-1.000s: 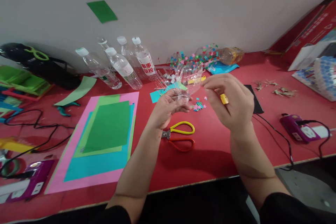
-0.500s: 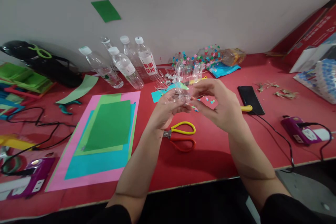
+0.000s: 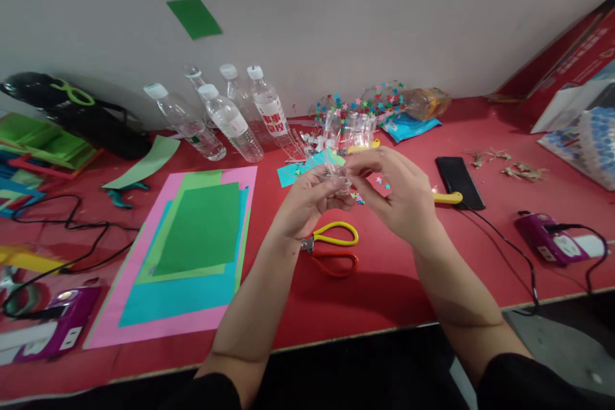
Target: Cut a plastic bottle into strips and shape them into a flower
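Observation:
A small clear plastic piece, seemingly cut from a bottle, is gripped by my left hand between thumb and fingers. My right hand pinches at the piece's right side, its fingertips partly hidden behind it. Below the hands lie scissors with one yellow and one red handle; my left wrist covers their blades. Just beyond are clear plastic pieces, star confetti and a light blue paper.
Several clear bottles stand by the wall at the left. Coloured paper sheets lie stacked on the red table. To the right are a yellow handle, a black phone and a purple power socket.
My right hand has shifted slightly left and down, with its fingers closer together on the clear plastic piece. The piece has turned a little in my left hand.

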Demonstrator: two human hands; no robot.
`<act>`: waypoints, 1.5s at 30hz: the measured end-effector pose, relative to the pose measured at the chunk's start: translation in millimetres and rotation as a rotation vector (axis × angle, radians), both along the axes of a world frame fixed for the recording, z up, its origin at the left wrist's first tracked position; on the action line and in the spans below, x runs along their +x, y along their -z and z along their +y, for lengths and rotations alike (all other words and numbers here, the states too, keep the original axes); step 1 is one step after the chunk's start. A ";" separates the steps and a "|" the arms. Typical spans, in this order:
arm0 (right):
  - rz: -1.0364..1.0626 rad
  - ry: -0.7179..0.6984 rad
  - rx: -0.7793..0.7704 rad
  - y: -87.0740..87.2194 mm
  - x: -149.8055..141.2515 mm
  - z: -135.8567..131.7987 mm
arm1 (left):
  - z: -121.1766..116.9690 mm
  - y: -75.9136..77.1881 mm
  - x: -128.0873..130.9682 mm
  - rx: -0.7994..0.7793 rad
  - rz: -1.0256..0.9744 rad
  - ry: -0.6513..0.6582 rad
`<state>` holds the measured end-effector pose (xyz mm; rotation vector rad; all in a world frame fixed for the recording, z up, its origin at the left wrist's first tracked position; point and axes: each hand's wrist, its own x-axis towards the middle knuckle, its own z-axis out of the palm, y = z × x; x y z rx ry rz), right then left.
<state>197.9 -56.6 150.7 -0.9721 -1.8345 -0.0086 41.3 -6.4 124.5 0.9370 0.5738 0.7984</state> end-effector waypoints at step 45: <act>0.053 -0.014 0.044 -8.4 2.4 -9.9 | 2.2 3.4 0.0 0.138 0.087 -0.095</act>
